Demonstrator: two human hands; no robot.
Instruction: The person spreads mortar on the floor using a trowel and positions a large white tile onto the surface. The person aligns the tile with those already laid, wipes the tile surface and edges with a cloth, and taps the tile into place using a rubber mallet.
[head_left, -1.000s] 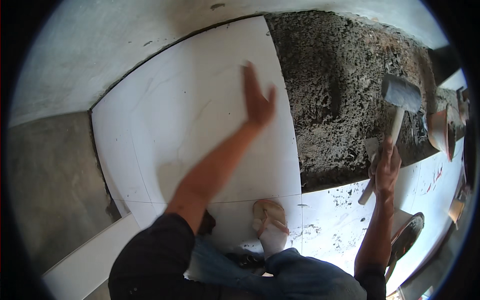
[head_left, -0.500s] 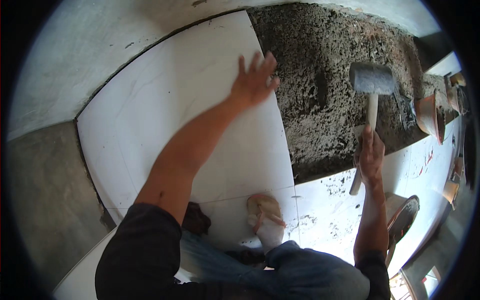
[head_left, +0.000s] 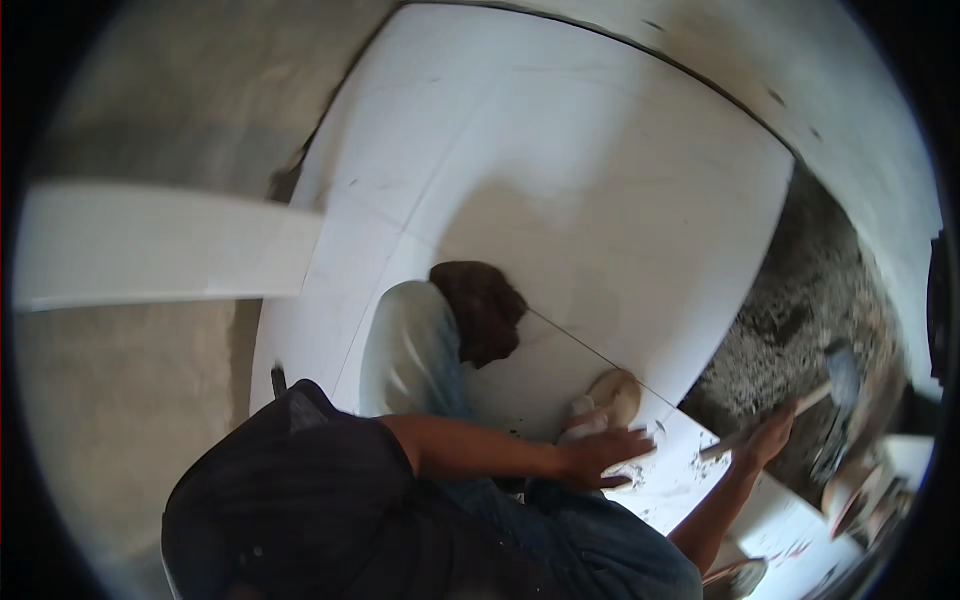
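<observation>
My right hand (head_left: 770,437) is wrapped round the wooden handle of a rubber mallet (head_left: 843,375). The mallet's dark grey head is out over the rough grey mortar bed (head_left: 790,310). Close to my body, my left hand (head_left: 605,458) has its fingers stretched out and holds nothing. It is above the floor beside my sandalled foot (head_left: 615,398). Large white floor tiles (head_left: 620,220) spread in front of me, bordering the mortar. A crumpled dark brown cloth (head_left: 478,312) lies on the tiles by my knee.
Walls meet the tiles at the far side, with a dark gap along the edge (head_left: 640,48). A pale slab or ledge (head_left: 170,245) is at the left. Mortar-stained containers (head_left: 848,492) stand at the lower right, with a round pan (head_left: 735,580) nearer me.
The view has swung to the left. My left hand has drawn back from the tile's edge by the mortar toward my body. The mallet stays in my right hand, now tilted.
</observation>
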